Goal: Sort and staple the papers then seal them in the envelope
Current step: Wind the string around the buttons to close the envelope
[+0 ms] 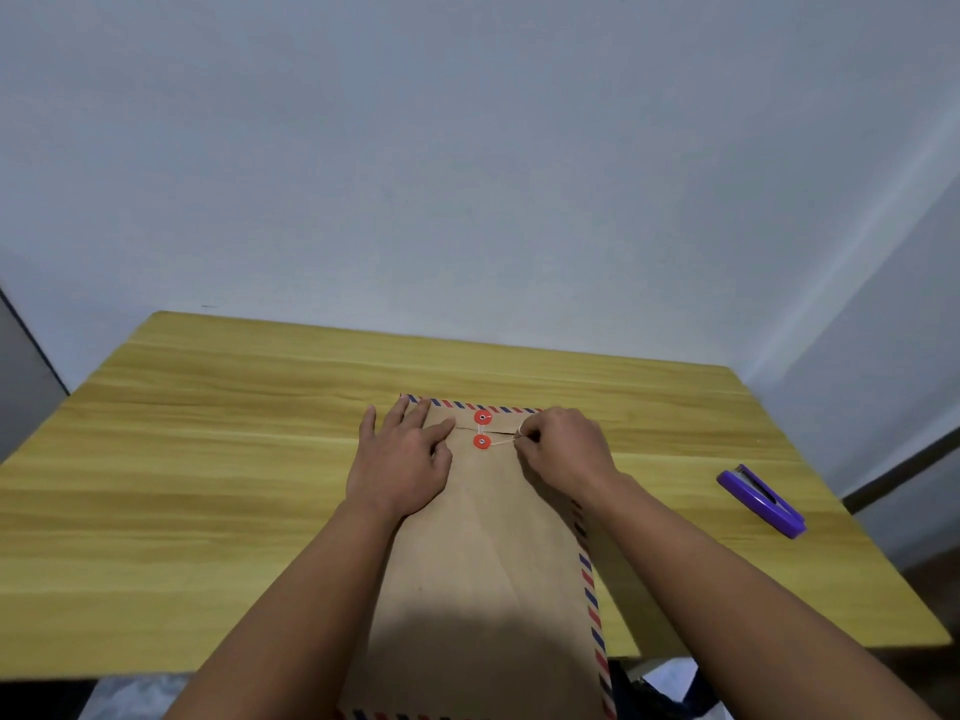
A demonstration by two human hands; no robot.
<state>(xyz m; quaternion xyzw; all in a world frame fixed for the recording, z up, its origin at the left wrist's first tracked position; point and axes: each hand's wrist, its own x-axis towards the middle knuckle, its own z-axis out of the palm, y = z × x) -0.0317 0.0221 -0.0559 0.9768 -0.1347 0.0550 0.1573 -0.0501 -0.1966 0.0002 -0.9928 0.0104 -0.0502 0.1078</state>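
A brown envelope (488, 553) with red and blue striped edges lies lengthwise on the wooden table (208, 459), its flap folded down at the far end. Two red button discs sit one above the other, the upper disc (483, 417) on the flap and the lower disc (482, 442) on the body. My left hand (402, 459) lies flat on the envelope's far left corner, fingers spread. My right hand (563, 449) pinches the thin string (503, 443), which runs taut from the lower disc to my fingertips. No loose papers are visible.
A purple stapler (761, 500) lies on the table to the right, well apart from the envelope. The table's near edge cuts under the envelope, which overhangs toward me. A pale wall stands behind the table.
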